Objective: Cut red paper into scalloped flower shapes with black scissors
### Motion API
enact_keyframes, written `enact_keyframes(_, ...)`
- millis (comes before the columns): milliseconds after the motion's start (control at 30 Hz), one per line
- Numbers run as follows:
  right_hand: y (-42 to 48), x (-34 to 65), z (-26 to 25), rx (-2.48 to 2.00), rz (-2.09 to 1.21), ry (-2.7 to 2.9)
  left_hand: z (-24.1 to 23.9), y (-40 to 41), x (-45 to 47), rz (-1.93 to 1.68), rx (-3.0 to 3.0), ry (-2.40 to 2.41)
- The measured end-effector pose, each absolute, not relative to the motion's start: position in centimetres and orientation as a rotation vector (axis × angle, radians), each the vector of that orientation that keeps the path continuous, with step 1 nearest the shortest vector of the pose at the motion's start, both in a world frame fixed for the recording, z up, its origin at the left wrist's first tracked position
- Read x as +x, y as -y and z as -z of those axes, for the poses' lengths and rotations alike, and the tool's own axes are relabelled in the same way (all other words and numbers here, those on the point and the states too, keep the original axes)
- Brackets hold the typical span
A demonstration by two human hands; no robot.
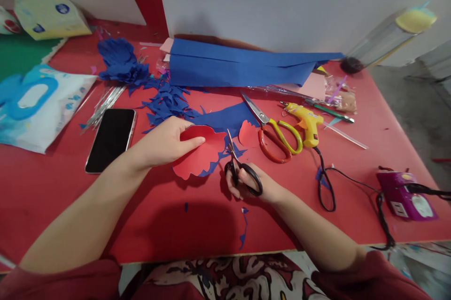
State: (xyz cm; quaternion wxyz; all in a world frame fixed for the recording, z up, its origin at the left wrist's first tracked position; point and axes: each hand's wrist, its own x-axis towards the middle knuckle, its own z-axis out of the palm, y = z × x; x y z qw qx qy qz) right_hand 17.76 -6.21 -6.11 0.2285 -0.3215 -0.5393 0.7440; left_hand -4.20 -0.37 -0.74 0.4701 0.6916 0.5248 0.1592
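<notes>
My left hand [169, 142] pinches a red paper cutout [197, 157] with a wavy, scalloped edge, thumb on top. Blue paper shows along the cutout's lower right edge. In my right hand [255, 182] are small scissors [234, 157] with black handles, my fingers through the loops. Their blades point away from me and look slightly parted, just right of the cutout; whether they touch paper I cannot tell. A smaller red scalloped piece [248, 134] lies beyond the scissors. Larger scissors [278, 138] with one red and one yellow handle rest beside it.
Blue crepe paper [239, 65] lies folded at the back, with blue scraps [169, 103] and a blue paper flower [121, 63] to its left. A phone [111, 140], a wipes pack [42, 105], a yellow glue gun [306, 121] with a cord and a purple box [405, 194] surround the work area.
</notes>
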Motion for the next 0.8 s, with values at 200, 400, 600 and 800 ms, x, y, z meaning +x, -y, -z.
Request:
enact_keyframes(200,6.41,17.44,6.18,-0.868,-2.03,1.397,0.5,0.35,-4.12,-0.397,1.681,-1.318)
enact_keyframes(400,6.38,17.65,6.01,-0.911,-2.126,1.357,0.72,0.37,-4.21,-0.433,1.615,-1.288)
enact_keyframes(600,6.34,17.85,6.39,-0.753,-2.12,1.365,0.68,0.35,-4.31,-0.441,1.614,-1.222)
enact_keyframes(800,6.57,17.72,6.91,-0.623,-2.192,1.271,0.47,0.43,-4.19,-0.415,1.684,-1.187)
